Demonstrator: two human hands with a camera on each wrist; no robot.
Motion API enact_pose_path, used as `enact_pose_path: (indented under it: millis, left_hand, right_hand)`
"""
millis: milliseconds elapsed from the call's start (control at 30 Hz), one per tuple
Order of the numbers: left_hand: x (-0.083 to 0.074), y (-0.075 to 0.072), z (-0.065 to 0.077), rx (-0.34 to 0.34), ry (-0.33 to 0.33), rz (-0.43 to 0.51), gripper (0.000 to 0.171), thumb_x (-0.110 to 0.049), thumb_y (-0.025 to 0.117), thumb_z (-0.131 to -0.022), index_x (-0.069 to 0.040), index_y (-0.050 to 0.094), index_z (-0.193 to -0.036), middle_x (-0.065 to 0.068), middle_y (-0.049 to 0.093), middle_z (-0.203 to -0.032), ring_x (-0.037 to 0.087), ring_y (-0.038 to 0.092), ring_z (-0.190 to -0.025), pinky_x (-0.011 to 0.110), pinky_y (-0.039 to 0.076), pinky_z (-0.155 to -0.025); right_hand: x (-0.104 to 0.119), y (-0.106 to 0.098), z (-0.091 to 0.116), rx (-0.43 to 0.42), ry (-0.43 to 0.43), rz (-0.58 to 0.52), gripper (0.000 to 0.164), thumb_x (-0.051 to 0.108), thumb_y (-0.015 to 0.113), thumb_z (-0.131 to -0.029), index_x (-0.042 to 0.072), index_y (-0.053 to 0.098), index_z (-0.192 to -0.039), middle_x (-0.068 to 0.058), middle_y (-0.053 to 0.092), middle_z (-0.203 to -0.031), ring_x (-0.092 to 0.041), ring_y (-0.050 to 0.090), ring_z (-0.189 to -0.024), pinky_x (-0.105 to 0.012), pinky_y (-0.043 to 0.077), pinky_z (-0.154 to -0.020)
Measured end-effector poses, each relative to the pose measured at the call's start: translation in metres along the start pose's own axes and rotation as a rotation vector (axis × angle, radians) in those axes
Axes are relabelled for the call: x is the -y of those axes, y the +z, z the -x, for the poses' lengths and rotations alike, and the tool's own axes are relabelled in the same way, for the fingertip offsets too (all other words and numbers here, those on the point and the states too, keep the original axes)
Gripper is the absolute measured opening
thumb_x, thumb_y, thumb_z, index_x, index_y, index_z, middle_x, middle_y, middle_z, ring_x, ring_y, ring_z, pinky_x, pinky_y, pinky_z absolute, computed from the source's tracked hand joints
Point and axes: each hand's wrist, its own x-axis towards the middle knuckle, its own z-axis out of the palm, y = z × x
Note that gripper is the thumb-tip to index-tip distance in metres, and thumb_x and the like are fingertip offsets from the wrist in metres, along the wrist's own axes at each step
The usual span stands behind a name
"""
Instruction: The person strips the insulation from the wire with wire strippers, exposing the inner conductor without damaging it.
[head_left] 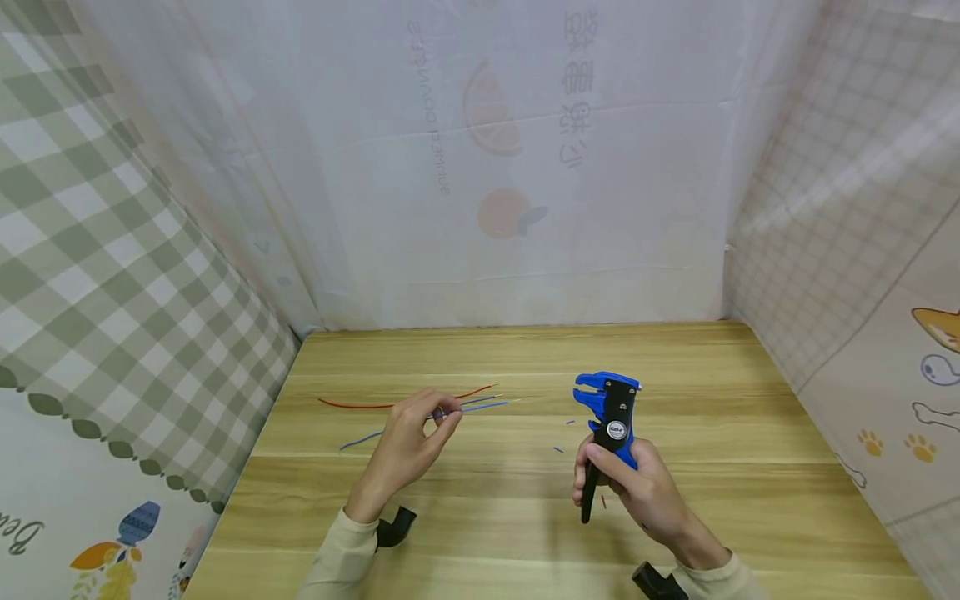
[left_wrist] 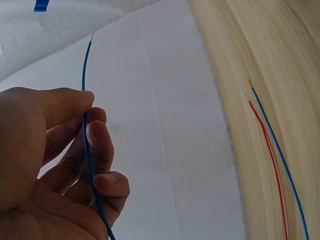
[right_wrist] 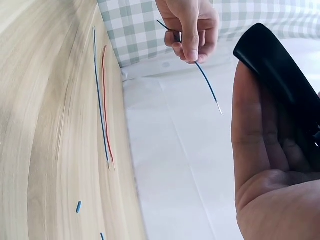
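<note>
My left hand (head_left: 408, 437) pinches a blue wire (left_wrist: 87, 65) between thumb and fingers, holding it above the table. Bare metal shows at the wire's far end, while its other part runs down across the palm. A blue and black wire stripper (head_left: 617, 417) is gripped in my right hand (head_left: 648, 492), its head pointing up and its blue jaws parted with no wire between them. On the tabletop under the left hand lie a red wire (head_left: 352, 405) and a second blue wire (left_wrist: 280, 155), side by side, each with a bared end.
Short blue insulation bits (right_wrist: 78, 206) lie on the wooden table (head_left: 495, 525) left of the stripper. A small red bit (head_left: 603, 502) is near the right hand. White sheeting (head_left: 375, 250) rises at the back, and a green checked cloth (head_left: 112, 250) hangs at the left.
</note>
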Motion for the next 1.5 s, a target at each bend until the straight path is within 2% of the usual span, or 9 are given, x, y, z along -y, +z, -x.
enact_pose_path:
  millis: [200,367,467,567,700,800,1067,1233,1500]
  left_hand:
    - [0.006,0.003,0.002,0.001,-0.024,-0.015,0.008,-0.002,0.083,-0.101,-0.009,0.08,-0.101,0.002,0.079,-0.095,0.011,0.069,-0.083,0.023,0.058,-0.071]
    - [0.011,0.005,0.004,0.003,-0.051,-0.017,0.007,-0.003,0.084,-0.101,-0.01,0.081,-0.101,0.002,0.079,-0.096,0.011,0.068,-0.084,0.033,0.058,-0.066]
    - [0.014,0.007,0.005,0.005,-0.07,-0.021,0.007,-0.004,0.084,-0.101,-0.011,0.081,-0.101,0.002,0.079,-0.097,0.011,0.068,-0.085,0.033,0.058,-0.067]
    - [0.018,0.01,0.007,0.006,-0.085,-0.026,0.007,-0.005,0.084,-0.101,-0.011,0.081,-0.101,0.002,0.078,-0.098,0.012,0.069,-0.086,0.033,0.058,-0.069]
    - [0.023,0.013,0.009,0.009,-0.099,-0.027,0.006,-0.006,0.084,-0.101,-0.011,0.081,-0.102,0.003,0.078,-0.1,0.015,0.07,-0.089,0.04,0.061,-0.073]
    - [0.026,0.015,0.01,0.012,-0.112,-0.029,0.007,-0.005,0.084,-0.1,-0.011,0.081,-0.101,0.003,0.077,-0.1,0.016,0.07,-0.09,0.041,0.063,-0.076]
    - [0.034,0.02,0.013,0.013,-0.129,-0.032,0.006,-0.005,0.084,-0.101,-0.01,0.081,-0.101,0.005,0.077,-0.1,0.016,0.069,-0.089,0.04,0.062,-0.078]
    - [0.04,0.022,0.015,0.021,-0.131,-0.029,0.006,-0.004,0.083,-0.101,-0.009,0.082,-0.1,0.006,0.079,-0.101,0.018,0.069,-0.088,0.043,0.062,-0.077]
    - [0.046,0.026,0.017,0.02,-0.135,-0.034,0.006,-0.003,0.085,-0.099,-0.009,0.082,-0.099,0.008,0.081,-0.101,0.019,0.07,-0.086,0.036,0.06,-0.075]
  right_hand:
    - [0.002,-0.007,0.0,-0.025,0.01,0.037,0.028,-0.003,0.034,-0.12,-0.007,0.061,-0.117,-0.002,0.076,-0.1,-0.019,0.081,-0.087,-0.042,0.071,-0.084]
    - [0.003,-0.015,0.0,-0.024,-0.018,0.056,0.031,-0.003,0.033,-0.12,-0.002,0.064,-0.121,-0.002,0.077,-0.103,-0.022,0.08,-0.088,-0.041,0.071,-0.087]
    - [0.004,-0.019,0.0,-0.045,-0.011,0.078,0.032,-0.002,0.034,-0.12,0.002,0.066,-0.121,-0.001,0.077,-0.103,-0.021,0.08,-0.088,-0.04,0.071,-0.086]
    - [0.006,-0.023,-0.001,-0.071,-0.006,0.104,0.028,-0.001,0.036,-0.12,-0.005,0.064,-0.12,0.0,0.077,-0.102,-0.02,0.08,-0.088,-0.039,0.071,-0.086]
    - [0.008,-0.026,-0.003,-0.099,-0.001,0.131,0.025,0.0,0.038,-0.12,-0.011,0.06,-0.119,-0.001,0.077,-0.101,-0.02,0.08,-0.087,-0.039,0.07,-0.086]
    - [0.008,-0.028,-0.005,-0.126,0.015,0.158,0.023,0.001,0.04,-0.121,-0.006,0.062,-0.119,-0.001,0.077,-0.1,-0.02,0.08,-0.087,-0.038,0.07,-0.087]
    - [0.006,-0.035,-0.008,-0.188,0.073,0.208,0.021,0.007,0.045,-0.122,-0.004,0.062,-0.119,-0.002,0.078,-0.097,-0.02,0.081,-0.088,-0.037,0.07,-0.088]
    - [0.004,-0.04,-0.012,-0.193,0.079,0.212,0.024,0.009,0.046,-0.122,-0.01,0.06,-0.119,-0.002,0.078,-0.097,-0.021,0.081,-0.088,-0.036,0.07,-0.087]
    - [-0.003,-0.047,-0.018,-0.196,0.129,0.218,0.026,0.015,0.047,-0.123,-0.002,0.066,-0.118,-0.002,0.079,-0.098,-0.02,0.082,-0.089,-0.036,0.07,-0.089]
